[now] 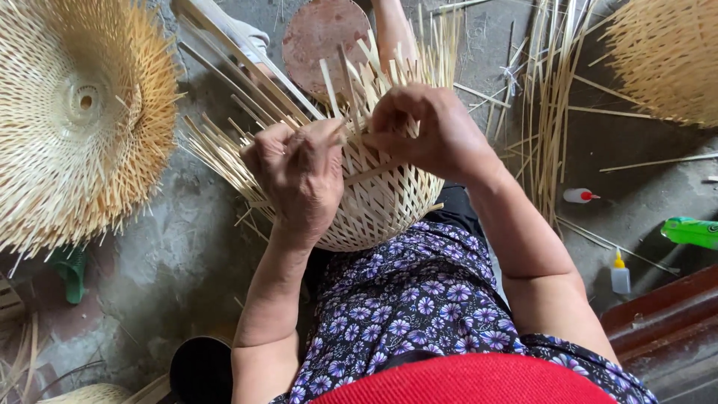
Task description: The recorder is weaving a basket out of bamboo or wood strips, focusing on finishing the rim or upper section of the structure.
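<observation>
Centrally, a half-woven basket (378, 198) rests on the person's lap, its rounded base toward the body and its loose strips (224, 138) fanning up and to the left. Left hand (299, 176): back of the hand toward the camera, wrist bent, fingers curled narrow against the basket's rim and pinching a strip there. Right hand (426, 131): arched over the rim from the right, knuckles raised, fingers folded down onto the upright strips; the fingertips are hidden behind the hand, so whether they grip one strip or several cannot be told. Both forearms rise from the lower edge and converge on the rim. A round reddish disc (325, 37) lies beyond the basket, partly masked by strips. Large woven pieces at upper left (82, 112) and upper right (666, 56) are cut off by the frame. Two small glue bottles (619, 275) lie on the floor (164, 254) at right; a green object (692, 232) is cropped at the right edge.
</observation>
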